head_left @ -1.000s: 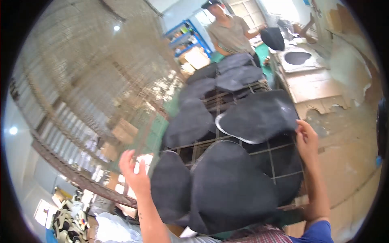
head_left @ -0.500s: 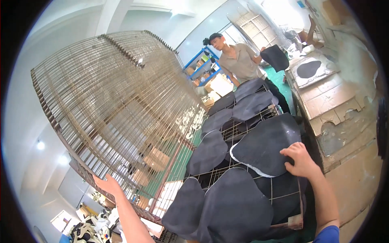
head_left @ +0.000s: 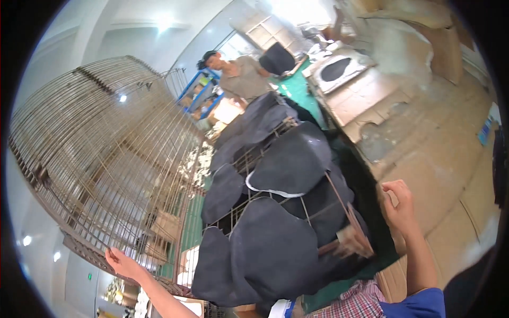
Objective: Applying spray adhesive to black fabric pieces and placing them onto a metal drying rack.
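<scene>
My left hand (head_left: 124,265) is closed on the lower edge of a wire shelf, part of the tall stack of raised wire shelves (head_left: 106,159) at left. Over the edge of the cardboard-covered table hangs my right hand (head_left: 398,204), fingers loosely curled and slightly apart, nothing visible in it. Between my hands a lowered wire shelf carries several black rounded sheet pieces, a large one (head_left: 273,249) nearest me. Farther back, a black piece with a white edge (head_left: 291,159) lies by the shelf's right side. The metal corner (head_left: 355,238) of the shelf is blurred.
A cardboard-covered table (head_left: 435,159) runs along the right, with a dark oval piece (head_left: 336,69) on a pale board. At the far end stands a person (head_left: 241,79) holding a black sheet. Blue shelving (head_left: 199,93) stands behind. A checked cloth (head_left: 352,302) shows at the bottom edge.
My right hand has left the white-edged black piece and moved right, over to the table's side. My left hand has closed from open fingers onto the shelf edge. The view has turned right.
</scene>
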Action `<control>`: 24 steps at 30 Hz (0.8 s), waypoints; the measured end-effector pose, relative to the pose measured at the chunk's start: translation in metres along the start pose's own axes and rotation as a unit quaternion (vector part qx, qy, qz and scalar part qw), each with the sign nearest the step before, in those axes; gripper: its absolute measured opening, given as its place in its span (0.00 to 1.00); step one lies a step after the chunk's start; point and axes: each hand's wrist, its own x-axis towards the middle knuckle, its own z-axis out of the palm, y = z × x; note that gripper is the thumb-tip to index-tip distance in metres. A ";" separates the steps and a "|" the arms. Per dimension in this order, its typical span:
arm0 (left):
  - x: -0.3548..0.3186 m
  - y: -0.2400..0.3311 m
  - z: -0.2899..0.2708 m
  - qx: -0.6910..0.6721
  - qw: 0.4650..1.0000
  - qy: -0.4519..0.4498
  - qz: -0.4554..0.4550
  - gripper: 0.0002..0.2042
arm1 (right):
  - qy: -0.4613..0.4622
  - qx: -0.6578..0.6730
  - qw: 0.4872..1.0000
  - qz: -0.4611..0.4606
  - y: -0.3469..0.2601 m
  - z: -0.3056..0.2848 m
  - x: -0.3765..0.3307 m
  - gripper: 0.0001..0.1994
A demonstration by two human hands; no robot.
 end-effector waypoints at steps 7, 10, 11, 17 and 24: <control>-0.072 -0.001 -0.019 -0.222 0.961 -0.166 -0.019 0.10 | 0.108 -0.121 0.982 0.093 -0.049 -0.113 -0.162 0.10; -0.050 -0.021 -0.033 -0.256 0.935 -0.242 -0.042 0.06 | 0.121 -0.154 0.968 0.155 -0.076 -0.145 -0.233 0.09; -0.040 -0.020 -0.036 -0.269 0.925 -0.264 -0.056 0.06 | 0.118 -0.164 0.961 0.188 -0.085 -0.155 -0.251 0.08; 0.027 -0.030 -0.036 0.014 0.988 -0.002 0.154 0.12 | 0.137 -0.261 0.927 0.233 -0.133 -0.216 -0.323 0.07; 0.013 -0.052 -0.064 -0.127 0.965 -0.116 0.200 0.18 | 0.191 -0.321 0.905 0.204 -0.120 -0.255 -0.373 0.08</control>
